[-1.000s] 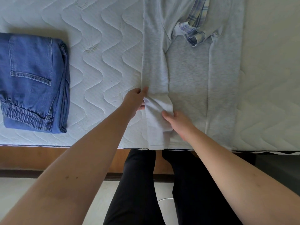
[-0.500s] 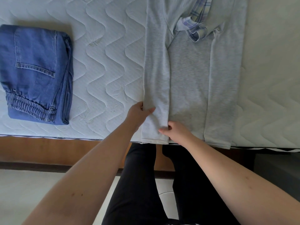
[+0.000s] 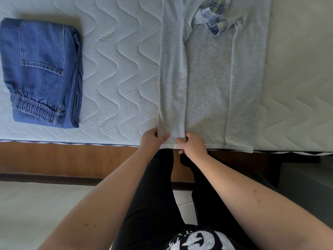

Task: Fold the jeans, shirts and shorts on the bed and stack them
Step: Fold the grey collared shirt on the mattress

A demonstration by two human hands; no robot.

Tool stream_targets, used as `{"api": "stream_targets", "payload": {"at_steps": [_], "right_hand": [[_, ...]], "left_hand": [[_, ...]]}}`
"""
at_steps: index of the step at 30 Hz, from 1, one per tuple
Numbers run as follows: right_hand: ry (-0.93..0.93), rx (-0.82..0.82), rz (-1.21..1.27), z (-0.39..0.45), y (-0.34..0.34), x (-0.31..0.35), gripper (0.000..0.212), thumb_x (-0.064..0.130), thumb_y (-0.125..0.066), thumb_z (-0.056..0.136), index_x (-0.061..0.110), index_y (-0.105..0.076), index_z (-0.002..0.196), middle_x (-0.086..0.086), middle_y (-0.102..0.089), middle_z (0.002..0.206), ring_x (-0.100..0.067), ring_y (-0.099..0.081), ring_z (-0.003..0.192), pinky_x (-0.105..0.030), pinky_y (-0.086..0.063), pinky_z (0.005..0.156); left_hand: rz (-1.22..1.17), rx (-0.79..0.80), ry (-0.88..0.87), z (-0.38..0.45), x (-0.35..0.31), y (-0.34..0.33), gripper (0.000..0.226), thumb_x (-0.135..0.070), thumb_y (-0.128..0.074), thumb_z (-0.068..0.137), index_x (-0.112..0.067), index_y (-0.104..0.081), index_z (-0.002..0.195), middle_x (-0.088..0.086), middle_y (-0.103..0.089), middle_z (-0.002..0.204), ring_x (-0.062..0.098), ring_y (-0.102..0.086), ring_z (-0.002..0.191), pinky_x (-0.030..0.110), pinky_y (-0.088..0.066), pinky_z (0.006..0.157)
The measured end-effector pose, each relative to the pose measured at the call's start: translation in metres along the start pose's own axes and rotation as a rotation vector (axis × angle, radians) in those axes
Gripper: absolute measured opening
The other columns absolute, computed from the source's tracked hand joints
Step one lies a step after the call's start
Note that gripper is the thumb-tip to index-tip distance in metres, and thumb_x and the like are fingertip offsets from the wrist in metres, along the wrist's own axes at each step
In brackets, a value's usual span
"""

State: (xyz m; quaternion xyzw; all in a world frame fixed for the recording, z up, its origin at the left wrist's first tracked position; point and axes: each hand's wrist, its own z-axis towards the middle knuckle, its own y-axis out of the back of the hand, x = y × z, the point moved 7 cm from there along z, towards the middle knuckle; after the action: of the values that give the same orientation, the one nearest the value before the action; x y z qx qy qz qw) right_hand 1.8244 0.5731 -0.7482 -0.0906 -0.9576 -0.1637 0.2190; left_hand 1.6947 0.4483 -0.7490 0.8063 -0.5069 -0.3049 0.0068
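A light grey shirt lies flat on the white quilted mattress, its left and right sides folded in over the middle. Its hem reaches the bed's near edge. My left hand pinches the near left corner of the left folded strip. My right hand pinches that strip's near right corner at the hem. Folded blue jeans sit apart at the far left of the mattress. A plaid blue-and-white garment lies bunched on the shirt's top, partly cut off by the frame.
The bed's wooden side rail runs below the mattress edge. My legs in black trousers stand against it. Pale floor lies to the left and a dark grey object to the right.
The crumpled end of the left strip has been pulled straight toward the bed's near edge. Both hands moved nearer with it and now hold its hem corners.
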Motion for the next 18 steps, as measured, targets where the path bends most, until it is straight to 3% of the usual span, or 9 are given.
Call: {"api": "stream_targets", "payload": {"at_steps": [4, 6, 9, 12, 18], "right_hand": [[0.013, -0.107, -0.094, -0.005, 0.012, -0.001, 0.023, 0.044, -0.053, 0.096, 0.022, -0.058, 0.091, 0.008, -0.066, 0.076, -0.004, -0.064, 0.050, -0.025, -0.040, 0.051], [0.013, -0.102, -0.119, -0.006, 0.013, -0.003, 0.025, 0.043, -0.053, 0.097, 0.021, -0.059, 0.091, 0.005, -0.066, 0.078, -0.008, -0.066, 0.058, -0.029, -0.046, 0.055], [0.015, -0.047, -0.268, -0.005, 0.009, -0.005, 0.029, 0.043, -0.055, 0.096, 0.016, -0.062, 0.090, -0.004, -0.068, 0.080, -0.021, -0.066, 0.073, -0.036, -0.052, 0.068], [0.003, -0.020, -0.375, -0.005, 0.006, -0.007, 0.029, 0.046, -0.054, 0.095, 0.018, -0.062, 0.089, 0.000, -0.064, 0.079, -0.020, -0.063, 0.075, -0.031, -0.045, 0.059], [0.099, -0.292, -0.288, -0.005, 0.039, 0.014, 0.031, 0.056, -0.052, 0.093, 0.025, -0.055, 0.093, 0.010, -0.056, 0.081, -0.011, -0.055, 0.074, -0.026, -0.033, 0.054]], "left_hand": [[0.049, -0.018, 0.015, -0.007, 0.011, 0.000, 0.034, -0.042, -0.068, 0.090, -0.017, -0.064, 0.112, -0.006, -0.071, 0.095, 0.015, -0.070, 0.081, 0.040, -0.061, 0.076], [0.085, -0.019, 0.013, -0.008, 0.014, -0.002, 0.030, -0.038, -0.065, 0.093, -0.017, -0.063, 0.113, -0.003, -0.070, 0.099, 0.017, -0.069, 0.084, 0.041, -0.059, 0.081], [0.173, -0.019, 0.012, -0.010, 0.017, -0.001, 0.023, -0.034, -0.064, 0.093, -0.017, -0.064, 0.109, -0.002, -0.070, 0.096, 0.017, -0.067, 0.079, 0.030, -0.054, 0.069], [0.280, -0.035, -0.011, -0.013, 0.017, 0.001, 0.024, -0.035, -0.065, 0.091, -0.017, -0.064, 0.106, -0.008, -0.063, 0.087, 0.010, -0.058, 0.075, 0.018, -0.037, 0.057], [0.197, -0.198, -0.092, -0.011, -0.009, 0.017, 0.019, -0.041, -0.066, 0.089, -0.028, -0.056, 0.099, -0.014, -0.063, 0.089, 0.005, -0.060, 0.083, 0.020, -0.042, 0.065]]}}
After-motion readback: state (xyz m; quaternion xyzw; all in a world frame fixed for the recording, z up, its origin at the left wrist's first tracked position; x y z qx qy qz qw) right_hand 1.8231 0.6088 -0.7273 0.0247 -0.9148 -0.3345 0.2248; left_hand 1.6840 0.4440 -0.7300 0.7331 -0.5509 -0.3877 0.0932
